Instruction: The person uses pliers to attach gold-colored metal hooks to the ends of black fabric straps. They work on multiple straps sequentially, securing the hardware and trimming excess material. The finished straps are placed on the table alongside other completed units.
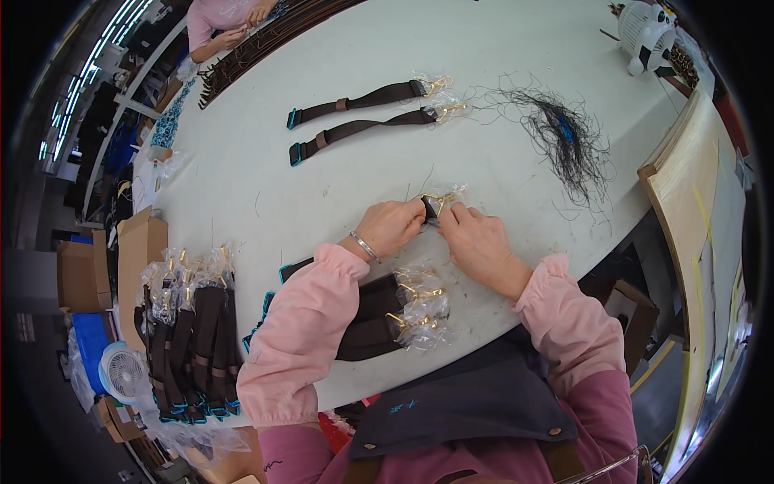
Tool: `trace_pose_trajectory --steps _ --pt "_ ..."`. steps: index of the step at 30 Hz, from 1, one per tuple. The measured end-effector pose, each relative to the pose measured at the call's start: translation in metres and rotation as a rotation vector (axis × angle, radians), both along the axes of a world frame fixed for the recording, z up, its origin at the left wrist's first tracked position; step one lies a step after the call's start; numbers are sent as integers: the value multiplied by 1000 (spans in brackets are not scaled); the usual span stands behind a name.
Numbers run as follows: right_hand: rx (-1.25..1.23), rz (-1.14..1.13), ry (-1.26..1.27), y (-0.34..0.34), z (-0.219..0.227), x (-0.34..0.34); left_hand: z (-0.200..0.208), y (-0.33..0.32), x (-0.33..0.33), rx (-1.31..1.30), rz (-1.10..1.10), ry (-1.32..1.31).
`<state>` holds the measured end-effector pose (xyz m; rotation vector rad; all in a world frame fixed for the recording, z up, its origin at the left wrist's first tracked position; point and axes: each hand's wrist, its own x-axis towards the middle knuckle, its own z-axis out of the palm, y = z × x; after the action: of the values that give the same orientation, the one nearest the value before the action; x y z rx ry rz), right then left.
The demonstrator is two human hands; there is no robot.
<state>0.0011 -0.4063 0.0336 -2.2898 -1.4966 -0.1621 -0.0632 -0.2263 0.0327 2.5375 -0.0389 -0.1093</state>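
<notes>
Over the middle of the table, a dark brown webbing strap (430, 210) is in my hands. Its gold metal hook (438, 198), wrapped in clear plastic, sticks out past the fingers. My left hand (389, 229) is closed on the strap's end. Beside it, my right hand (482, 248) pinches the same end near the hook; its fingertips are partly hidden. The rest of that strap runs under my left forearm. Below lie more brown straps (379, 298) with bagged gold hooks (419, 296), partly covered by my left sleeve.
Two straps (363, 102) with teal buckles lie farther off. A tangle of dark threads (568, 145) is at the right. Many straps (193, 347) are piled at the left edge. A white fan (645, 36) stands far right; another person's hands (242, 28) work far left.
</notes>
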Motion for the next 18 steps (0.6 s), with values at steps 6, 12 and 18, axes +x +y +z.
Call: trace_pose_trajectory --steps 6,12,18 --pt "-27 -19 -2 0 -1 -1 1 0 3 14 -39 15" --pt "-14 -28 140 -3 -3 3 17 5 11 -296 7 207" --pt "114 -39 352 -20 20 16 49 26 -12 -218 144 -42"
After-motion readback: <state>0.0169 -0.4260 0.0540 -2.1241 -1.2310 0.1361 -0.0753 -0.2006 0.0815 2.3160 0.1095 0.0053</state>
